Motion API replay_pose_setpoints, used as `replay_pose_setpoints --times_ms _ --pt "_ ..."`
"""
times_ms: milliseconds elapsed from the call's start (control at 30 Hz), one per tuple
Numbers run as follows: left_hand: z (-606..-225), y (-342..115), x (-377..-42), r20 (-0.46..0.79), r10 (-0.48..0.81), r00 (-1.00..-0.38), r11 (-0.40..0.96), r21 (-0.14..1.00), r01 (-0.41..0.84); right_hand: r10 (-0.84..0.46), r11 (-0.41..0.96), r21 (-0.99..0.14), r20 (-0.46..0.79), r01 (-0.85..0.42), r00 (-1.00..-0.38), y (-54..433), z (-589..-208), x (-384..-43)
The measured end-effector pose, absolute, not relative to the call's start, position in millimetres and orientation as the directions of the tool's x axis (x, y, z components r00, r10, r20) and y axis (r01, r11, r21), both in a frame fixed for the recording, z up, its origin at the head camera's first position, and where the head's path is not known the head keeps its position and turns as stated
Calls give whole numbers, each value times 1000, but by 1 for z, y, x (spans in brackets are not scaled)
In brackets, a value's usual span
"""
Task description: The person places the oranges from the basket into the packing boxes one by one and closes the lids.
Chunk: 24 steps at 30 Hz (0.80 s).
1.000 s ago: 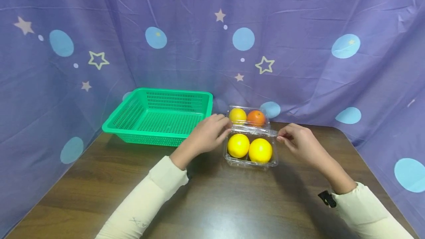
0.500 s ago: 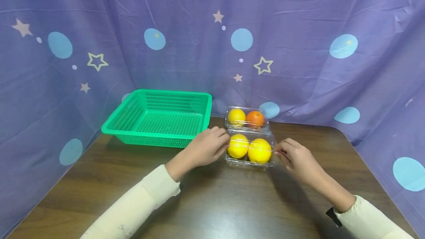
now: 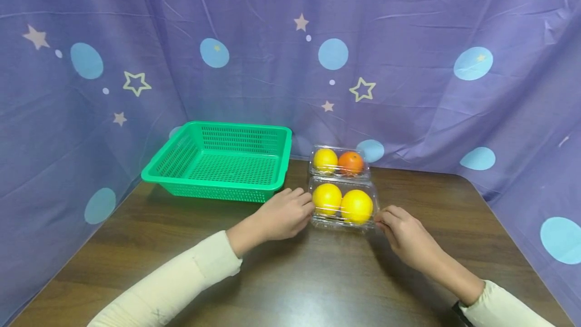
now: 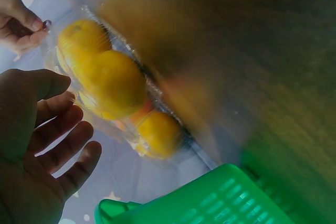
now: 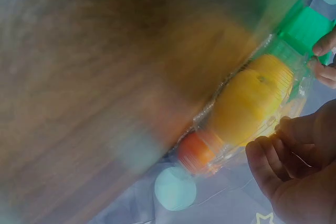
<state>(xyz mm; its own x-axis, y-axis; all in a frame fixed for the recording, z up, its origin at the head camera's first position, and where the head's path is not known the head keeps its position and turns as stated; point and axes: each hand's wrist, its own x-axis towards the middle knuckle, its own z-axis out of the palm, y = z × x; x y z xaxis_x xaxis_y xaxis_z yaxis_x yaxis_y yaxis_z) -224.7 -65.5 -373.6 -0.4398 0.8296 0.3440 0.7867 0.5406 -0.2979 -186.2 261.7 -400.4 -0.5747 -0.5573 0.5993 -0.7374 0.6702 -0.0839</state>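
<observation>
A clear plastic fruit box (image 3: 343, 223) with two yellow oranges (image 3: 357, 206) inside stands on the table, its clear lid (image 3: 343, 182) lowered over the fruit. My left hand (image 3: 288, 214) pinches the lid's left edge between thumb and index finger, the other fingers loosely bent. At the right front corner, the thumb and fingertips of my right hand (image 5: 294, 163) pinch the lid's edge. Directly behind stands a second clear box (image 3: 313, 169), covered, with a yellow fruit (image 3: 325, 160) and an orange-red fruit (image 3: 351, 163).
A green perforated plastic basket (image 3: 218, 185) with nothing in it stands to the left of the boxes. The brown wooden table (image 3: 290, 286) ends at the back against a purple curtain (image 3: 254, 95) with stars and blue dots.
Both hands have come toward the person and down, bringing the near box's lid from raised at the back to lying over the two yellow oranges. The far box and basket have not moved.
</observation>
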Motion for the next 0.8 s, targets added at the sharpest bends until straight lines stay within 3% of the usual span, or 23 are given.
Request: replay_pose_setpoints --times_ms 333,500,633,800 --pt "-380 -67 -227 334 843 -421 519 -298 801 -594 645 -22 614 -764 -519 263 -403 -189" --pt "-385 -64 -230 351 872 -340 477 -456 751 -627 626 15 604 -780 -492 267 -405 -191" --pt "-388 -63 -231 374 893 -252 437 -581 686 -653 592 66 623 -803 -430 269 -407 -194" --pt "-393 -64 -234 405 893 -194 421 -604 677 -669 568 118 643 -814 -373 269 -408 -197"
